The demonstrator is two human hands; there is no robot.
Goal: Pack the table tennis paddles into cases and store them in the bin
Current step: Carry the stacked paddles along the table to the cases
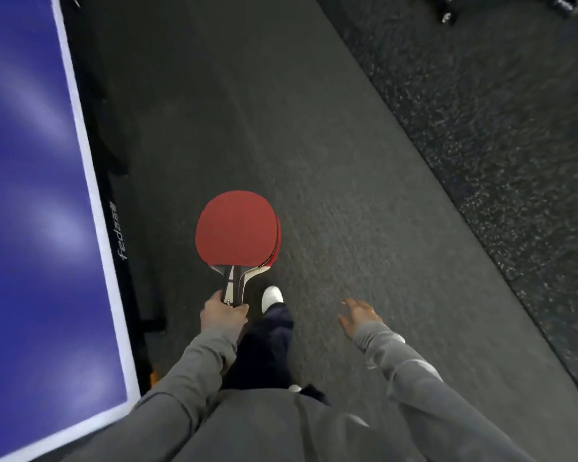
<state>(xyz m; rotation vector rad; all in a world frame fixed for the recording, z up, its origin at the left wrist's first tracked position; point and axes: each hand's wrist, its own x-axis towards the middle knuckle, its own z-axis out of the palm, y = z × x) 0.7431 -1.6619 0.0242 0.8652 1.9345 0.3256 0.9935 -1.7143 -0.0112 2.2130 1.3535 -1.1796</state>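
The left hand (222,315) grips the handles of two stacked table tennis paddles (237,228), fingers and thumb curled round both handles together. The red faces point up, and the lower blade shows only as a thin sliver at the right edge of the upper one. Stacking them this way probably lets one hand carry the pair and leaves the other free. The paddles hang over the dark floor (314,145), just beside the blue table (30,195) on its outer side, level with its long white-edged border.

The right hand (359,316) holds nothing; its fingers are spread loosely and it swings farther out from the table than the paddles, which looks like ordinary arm movement while walking. A white shoe (272,296) steps forward just below the paddle handles, between the two hands.

No case or bin appears in view, so packing seems not yet begun; the person is likely carrying the paddles along the table toward wherever the cases lie.
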